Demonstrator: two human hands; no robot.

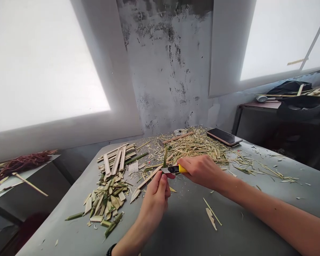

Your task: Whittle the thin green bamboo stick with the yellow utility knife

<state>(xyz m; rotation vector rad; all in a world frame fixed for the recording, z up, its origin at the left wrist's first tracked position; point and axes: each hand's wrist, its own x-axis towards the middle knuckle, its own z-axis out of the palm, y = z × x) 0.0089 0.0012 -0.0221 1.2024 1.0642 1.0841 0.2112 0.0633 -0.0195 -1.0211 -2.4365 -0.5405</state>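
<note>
My right hand (202, 171) is closed around a yellow utility knife (176, 169), blade pointing left. My left hand (156, 195) pinches a thin bamboo stick (145, 184) that runs down to the left with a pointed end. The blade meets the stick just above my left thumb. Both hands hover over a grey table (186, 224). A green strip (165, 156) stands up just behind the knife.
A heap of cut bamboo pieces (106, 202) lies to the left, with longer flat slats (116, 158) behind it. Shavings (194, 145) cover the far middle. A phone (224, 137) lies at the far right. Side tables stand left and right with clutter.
</note>
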